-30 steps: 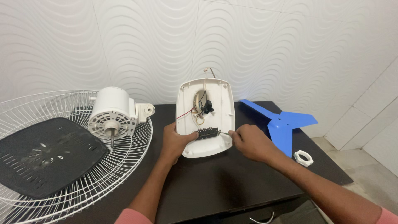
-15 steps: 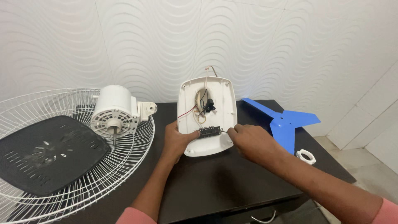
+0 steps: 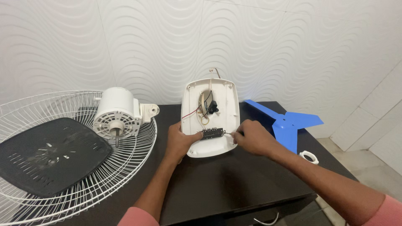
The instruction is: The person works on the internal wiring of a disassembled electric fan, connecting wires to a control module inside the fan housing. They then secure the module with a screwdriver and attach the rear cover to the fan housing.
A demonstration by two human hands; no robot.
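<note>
No packages, labels, signs or screens in front of me, just bare fan parts on the tabletop [image 3: 234, 184] and plain wall.

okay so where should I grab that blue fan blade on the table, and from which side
Probably best by the round hub of the blue fan blade, coming down from above on the right, where the table is open. The blade lies flat with thin wings spreading out, so the hub is the thickest, most central part. The right hand is nearest.

White fan motor [image 3: 119, 115] on wire grille [image 3: 75, 175], black square plate [image 3: 46, 155], blue blade [image 3: 289, 123], white ring nut [image 3: 309, 157].
</note>
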